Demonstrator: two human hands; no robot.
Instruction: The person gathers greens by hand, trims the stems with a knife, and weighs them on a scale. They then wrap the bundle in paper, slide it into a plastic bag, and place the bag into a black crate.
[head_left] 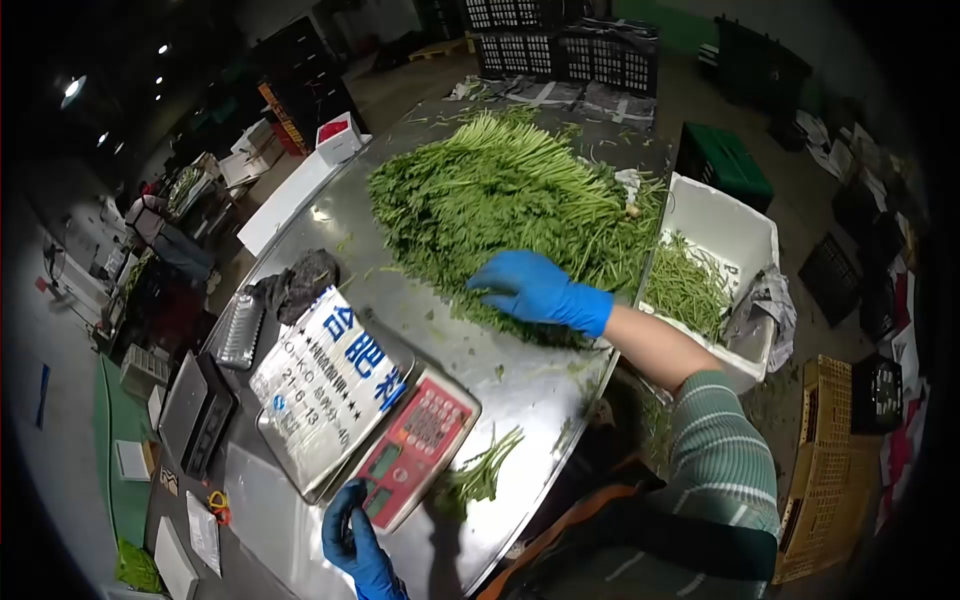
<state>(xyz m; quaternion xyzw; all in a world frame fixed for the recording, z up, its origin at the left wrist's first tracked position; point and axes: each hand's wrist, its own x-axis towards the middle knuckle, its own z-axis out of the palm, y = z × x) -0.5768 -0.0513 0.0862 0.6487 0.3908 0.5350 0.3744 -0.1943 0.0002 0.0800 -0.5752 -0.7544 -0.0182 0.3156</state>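
A large heap of leafy greens (500, 190) with long pale stems lies on the metal table. On its near edge rests my right hand (535, 288) in a blue glove, palm down with fingers stretched out; the fingertips are partly among the leaves. My left hand (355, 540), also blue-gloved, is beside the display end of a red and white digital scale (418, 435), its fingers loosely bent and nothing visible in them. A printed white sack (325, 395) covers the scale's pan. Close to the keypad lies a small bunch of greens (485, 468).
A white foam box (725, 215) holding trimmed stems stands right of the table (400, 290). Left are a dark scale (197, 415), a clear plastic tray (240, 330) and a dark cloth (305, 280). Black crates (560, 55) stand behind; another person (165, 235) is far left.
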